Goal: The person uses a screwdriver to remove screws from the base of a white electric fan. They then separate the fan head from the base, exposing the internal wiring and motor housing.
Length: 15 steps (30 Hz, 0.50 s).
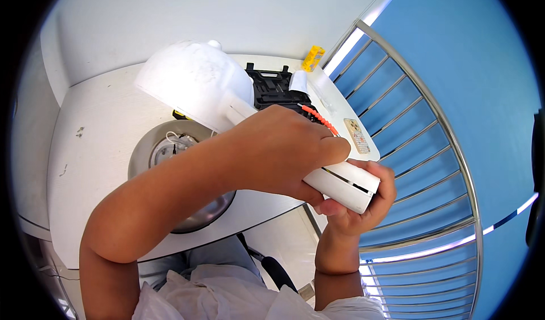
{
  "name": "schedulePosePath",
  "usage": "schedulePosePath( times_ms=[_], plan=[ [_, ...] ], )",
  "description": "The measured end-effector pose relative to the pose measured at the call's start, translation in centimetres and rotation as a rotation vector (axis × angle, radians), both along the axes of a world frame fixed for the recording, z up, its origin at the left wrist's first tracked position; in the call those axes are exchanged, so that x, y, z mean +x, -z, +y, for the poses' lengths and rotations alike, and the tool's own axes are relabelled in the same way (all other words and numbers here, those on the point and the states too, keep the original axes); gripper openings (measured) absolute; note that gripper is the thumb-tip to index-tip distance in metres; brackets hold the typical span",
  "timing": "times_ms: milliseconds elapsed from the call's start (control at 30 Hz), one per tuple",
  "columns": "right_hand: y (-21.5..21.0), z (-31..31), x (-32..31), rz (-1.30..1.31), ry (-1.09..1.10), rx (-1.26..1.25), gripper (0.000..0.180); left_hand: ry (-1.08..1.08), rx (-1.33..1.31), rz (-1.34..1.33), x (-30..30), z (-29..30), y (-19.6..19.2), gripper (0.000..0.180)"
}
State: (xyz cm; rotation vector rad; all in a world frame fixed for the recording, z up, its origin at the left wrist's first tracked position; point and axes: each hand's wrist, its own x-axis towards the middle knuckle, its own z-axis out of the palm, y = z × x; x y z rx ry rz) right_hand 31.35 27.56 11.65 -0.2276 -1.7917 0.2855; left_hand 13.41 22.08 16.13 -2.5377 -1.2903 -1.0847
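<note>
Both hands, left [278,149] and right [357,201], grip a white appliance [227,98] above the table [96,144]; a slackened hold could drop its heavy head onto the metal bowl [210,212].

left hand [278,152]: fingers curled, gripping | right hand [357,206]: cupped, gripping

Open tabletop [96,149] to the left, room to pass there. Ahead, blocked by a metal bowl [198,212], a black case [272,87] and a yellow block [313,57] near the far edge. To the right, hemmed in by a metal railing [431,166] just past the table's edge.
</note>
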Motion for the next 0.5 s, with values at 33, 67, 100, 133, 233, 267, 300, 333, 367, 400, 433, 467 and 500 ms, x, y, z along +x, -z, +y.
schedulePosePath(
  times_ms=[33,67,100,133,233,267,300,333,367,400,433,467,500],
  plan=[
    [-0.1,0.1,0.0,-0.017,-0.006,0.01,0.077,-0.009,0.008,-0.004,0.0,0.0,0.1,0.043],
    [-0.2,0.2,0.2,-0.035,-0.006,0.021,0.076,-0.013,0.017,-0.01,0.1,0.0,0.1,0.043],
    [-0.3,0.2,0.3,-0.047,0.01,0.014,0.076,-0.021,0.031,-0.016,0.2,0.1,0.2,0.044],
    [-0.4,0.1,0.4,-0.059,0.026,0.008,0.076,-0.029,0.044,-0.022,0.3,0.2,0.2,0.044],
    [-0.4,0.2,0.6,-0.109,0.061,0.051,0.074,-0.053,0.063,-0.025,0.4,0.2,0.4,0.045],
    [-0.4,0.2,0.5,-0.128,0.066,0.064,0.073,-0.064,0.064,-0.023,0.4,0.1,0.5,0.045],
    [-0.4,0.3,0.5,-0.146,0.071,0.078,0.071,-0.074,0.068,-0.026,0.3,0.1,0.7,0.046],
    [-0.4,0.2,0.4,-0.162,0.074,0.082,0.07,-0.083,0.073,-0.028,0.3,0.2,1.0,0.046],
    [-0.6,0.1,0.5,-0.176,0.078,0.089,0.069,-0.086,0.082,-0.033,0.3,0.3,1.1,0.047],
    [-0.8,0.0,0.6,-0.191,0.081,0.097,0.068,-0.072,0.096,-0.031,0.5,0.2,1.1,0.048],
    [-0.9,-0.1,0.8,-0.201,0.076,0.103,0.067,-0.059,0.11,-0.029,0.6,0.1,1.0,0.048],
    [-0.8,-0.2,0.9,-0.21,0.069,0.108,0.066,-0.048,0.123,-0.025,0.7,0.1,1.1,0.048],
    [-0.8,-0.2,0.9,-0.207,0.071,0.099,0.066,-0.048,0.121,-0.037,0.8,0.1,1.1,0.049]
  ],
)
